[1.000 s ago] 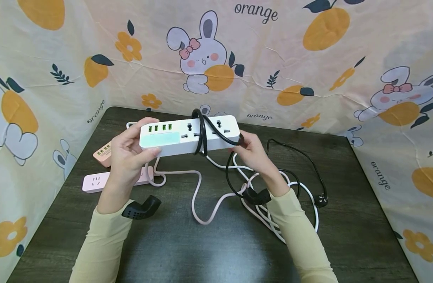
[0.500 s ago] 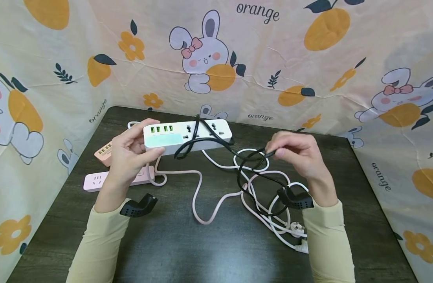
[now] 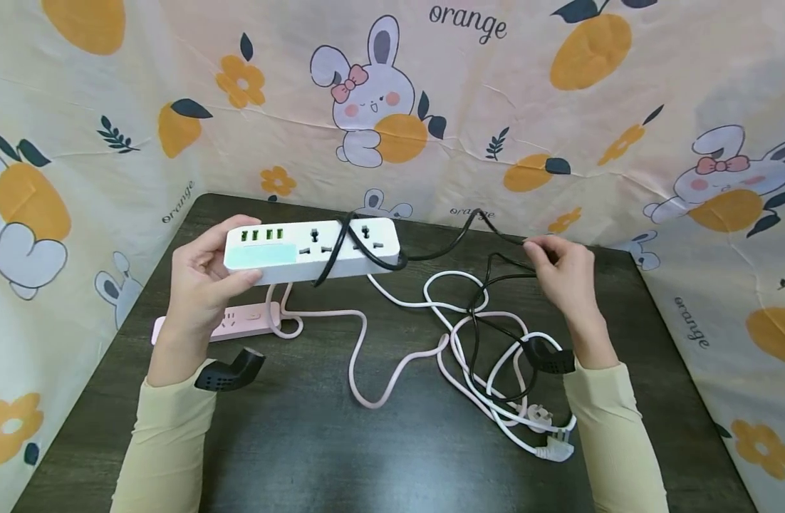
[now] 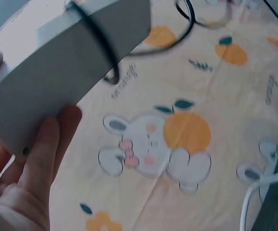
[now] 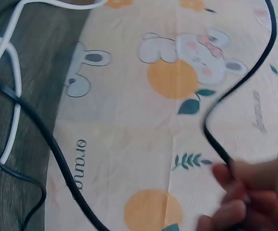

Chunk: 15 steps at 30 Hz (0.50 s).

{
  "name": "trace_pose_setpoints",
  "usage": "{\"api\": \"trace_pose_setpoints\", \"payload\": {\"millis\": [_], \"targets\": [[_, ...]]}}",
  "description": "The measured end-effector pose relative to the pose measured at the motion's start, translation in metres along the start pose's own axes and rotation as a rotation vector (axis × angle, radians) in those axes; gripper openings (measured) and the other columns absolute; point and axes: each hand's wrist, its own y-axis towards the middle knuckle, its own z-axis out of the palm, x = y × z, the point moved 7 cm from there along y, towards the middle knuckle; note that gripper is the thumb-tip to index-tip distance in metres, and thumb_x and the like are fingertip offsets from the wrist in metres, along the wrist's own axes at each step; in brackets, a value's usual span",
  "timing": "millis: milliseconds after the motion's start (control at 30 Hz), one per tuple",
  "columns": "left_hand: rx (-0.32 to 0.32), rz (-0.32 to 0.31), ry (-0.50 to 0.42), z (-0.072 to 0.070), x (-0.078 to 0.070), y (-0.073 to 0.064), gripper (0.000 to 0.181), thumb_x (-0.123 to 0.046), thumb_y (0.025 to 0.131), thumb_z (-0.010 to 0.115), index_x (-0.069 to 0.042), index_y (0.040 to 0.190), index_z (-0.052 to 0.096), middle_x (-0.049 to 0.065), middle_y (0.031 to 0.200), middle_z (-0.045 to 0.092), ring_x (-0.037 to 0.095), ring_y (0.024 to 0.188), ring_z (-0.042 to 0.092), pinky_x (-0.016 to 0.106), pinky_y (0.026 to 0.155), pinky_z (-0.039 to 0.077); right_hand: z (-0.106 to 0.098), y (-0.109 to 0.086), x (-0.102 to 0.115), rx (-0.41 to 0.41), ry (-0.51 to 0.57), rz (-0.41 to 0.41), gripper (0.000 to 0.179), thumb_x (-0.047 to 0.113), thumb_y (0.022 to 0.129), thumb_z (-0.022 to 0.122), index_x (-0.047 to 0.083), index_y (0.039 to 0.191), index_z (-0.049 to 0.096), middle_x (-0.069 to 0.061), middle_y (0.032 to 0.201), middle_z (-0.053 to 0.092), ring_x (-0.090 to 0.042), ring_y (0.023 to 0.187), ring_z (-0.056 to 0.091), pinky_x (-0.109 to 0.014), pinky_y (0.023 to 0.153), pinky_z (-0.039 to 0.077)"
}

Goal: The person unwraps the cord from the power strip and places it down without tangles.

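A white power strip (image 3: 303,266), with a pale green panel, green USB ports and several sockets, is held above the table. My left hand (image 3: 200,278) grips its left end, thumb in front; the left wrist view shows fingers against the strip's underside (image 4: 57,72). A black cord (image 3: 477,212) loops around the strip's right half and runs off to the right. My right hand (image 3: 564,276) pinches this cord between thumb and fingers, also visible in the right wrist view, where the cord (image 5: 215,142) enters the fingers. More of the black cord hangs below that hand onto the table.
A pink power strip (image 3: 245,321) lies on the dark table (image 3: 341,456), partly behind my left forearm. Its pink cord (image 3: 360,342) and a white cord (image 3: 455,273) tangle at the right. A white plug (image 3: 555,449) lies there. A patterned cloth (image 3: 482,128) stands behind.
My right hand has moved from the strip's right end out to the right, drawing the black cord with it. The strip has shifted slightly left in my left hand.
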Motion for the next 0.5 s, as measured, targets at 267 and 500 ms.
{"api": "trace_pose_setpoints", "payload": {"millis": [267, 500], "targets": [[0.012, -0.089, 0.155, -0.038, 0.013, -0.006, 0.051, 0.034, 0.066, 0.056, 0.022, 0.116, 0.051, 0.016, 0.110, 0.063, 0.020, 0.091, 0.065, 0.027, 0.075, 0.053, -0.057, -0.010, -0.050, -0.424, 0.325, 0.298, 0.014, 0.006, 0.089, 0.060, 0.007, 0.078, 0.069, 0.015, 0.065, 0.057, -0.001, 0.052, 0.046, -0.011, 0.054, 0.044], [-0.181, -0.178, 0.018, -0.080, 0.028, -0.009, 0.039, 0.027, 0.078, 0.050, 0.010, 0.111, 0.061, 0.013, 0.102, 0.062, 0.017, 0.087, 0.064, 0.023, 0.072, 0.054, -0.076, -0.036, -0.086, -0.416, 0.349, 0.486, 0.013, 0.009, 0.088, 0.063, 0.011, 0.079, 0.071, 0.008, 0.066, 0.056, -0.003, 0.054, 0.048, -0.010, 0.054, 0.044]]}}
